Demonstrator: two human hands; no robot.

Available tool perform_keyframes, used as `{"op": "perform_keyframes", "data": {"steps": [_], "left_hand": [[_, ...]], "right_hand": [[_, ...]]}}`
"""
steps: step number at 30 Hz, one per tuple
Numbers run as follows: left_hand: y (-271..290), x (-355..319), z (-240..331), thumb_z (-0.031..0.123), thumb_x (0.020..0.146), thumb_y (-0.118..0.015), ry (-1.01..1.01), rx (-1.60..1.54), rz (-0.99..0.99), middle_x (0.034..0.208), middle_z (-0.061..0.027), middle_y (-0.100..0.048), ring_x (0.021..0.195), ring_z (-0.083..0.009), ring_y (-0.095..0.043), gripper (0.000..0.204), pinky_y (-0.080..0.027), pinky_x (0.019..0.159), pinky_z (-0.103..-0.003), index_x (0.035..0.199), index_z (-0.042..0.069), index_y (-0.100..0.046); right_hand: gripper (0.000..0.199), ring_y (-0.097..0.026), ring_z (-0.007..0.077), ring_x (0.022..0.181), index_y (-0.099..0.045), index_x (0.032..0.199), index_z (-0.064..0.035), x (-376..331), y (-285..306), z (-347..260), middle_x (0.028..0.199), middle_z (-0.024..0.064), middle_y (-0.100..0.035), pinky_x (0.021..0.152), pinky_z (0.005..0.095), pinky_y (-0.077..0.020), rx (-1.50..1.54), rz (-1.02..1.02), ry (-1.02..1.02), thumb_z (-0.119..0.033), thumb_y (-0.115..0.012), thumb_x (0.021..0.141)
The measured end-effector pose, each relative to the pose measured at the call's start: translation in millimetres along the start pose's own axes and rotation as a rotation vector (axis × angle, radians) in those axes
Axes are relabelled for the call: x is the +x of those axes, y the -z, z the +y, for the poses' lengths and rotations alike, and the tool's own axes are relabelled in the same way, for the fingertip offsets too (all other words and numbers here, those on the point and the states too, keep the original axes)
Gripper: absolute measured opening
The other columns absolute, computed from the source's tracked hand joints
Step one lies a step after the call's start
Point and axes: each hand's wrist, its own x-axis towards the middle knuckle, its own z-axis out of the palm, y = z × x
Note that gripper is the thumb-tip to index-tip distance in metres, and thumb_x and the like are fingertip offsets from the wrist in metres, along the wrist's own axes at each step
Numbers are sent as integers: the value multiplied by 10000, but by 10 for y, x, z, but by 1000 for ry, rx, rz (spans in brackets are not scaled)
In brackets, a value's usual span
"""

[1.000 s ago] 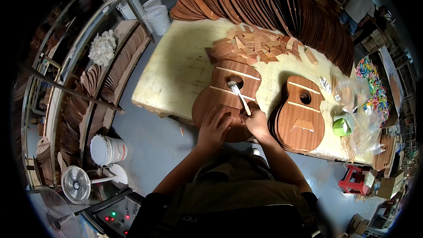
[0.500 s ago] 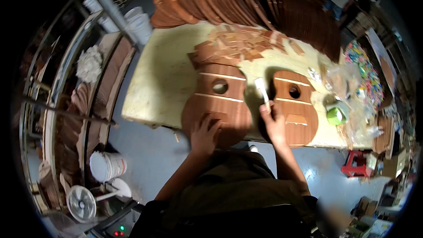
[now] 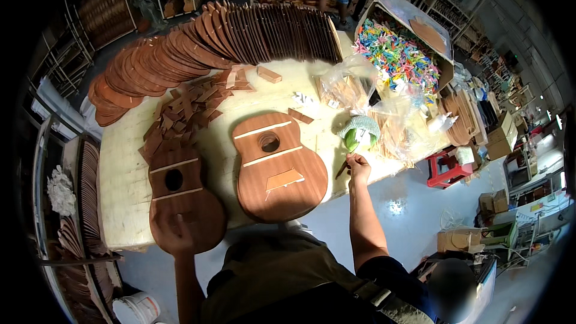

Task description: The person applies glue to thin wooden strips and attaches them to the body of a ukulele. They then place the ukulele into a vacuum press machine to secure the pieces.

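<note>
Pinching a thin brush (image 3: 343,170) at the workbench (image 3: 120,168) edge, the right hand (image 3: 358,165) reaches beside the green glue cup (image 3: 359,134). The left hand (image 3: 174,234) presses flat on the darker guitar top (image 3: 180,195), steadying it left of the lighter guitar top (image 3: 277,165).

Fanned wooden plates (image 3: 228,36) — colourful clips box (image 3: 402,54).

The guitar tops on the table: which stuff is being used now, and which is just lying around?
In use:
left hand on the left guitar top
right hand with a brush by the green cup
middle guitar top

Lying about:
fanned wood sheets
wood scraps
colourful clips box
red stool
</note>
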Motion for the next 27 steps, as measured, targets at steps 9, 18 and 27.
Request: {"op": "perform_keyframes", "data": {"steps": [9,18,27], "left_hand": [[-997,-554,1471,98,868,-649,111,-781,-860,730,-44,-632,615,-98,-604,166,-500,559,-257,1029,58,-653],[-1232,-691,1646,62,886,-596,495,-1004,-756,730,-5,-603,668,-64,-567,91,-469,606,-217,958,18,-629],[-1292,-792,1568,93,860,-632,361,-669,-694,781,-43,-663,692,-93,-621,134,-508,641,-255,970,27,-671]], "right_hand": [[151,-465,87,702,-591,951,-5,356,-159,-727,816,-1,-551,662,231,-422,-32,55,681,-129,-655,894],[206,-657,354,865,-683,931,-27,2527,-1329,-1234,968,199,-670,767,432,-508,-966,-323,638,-183,-613,817],[341,-615,298,1087,-693,1059,-75,2305,-1978,-952,1148,148,-648,911,389,-483,-1320,-549,333,-287,-617,803]]}}
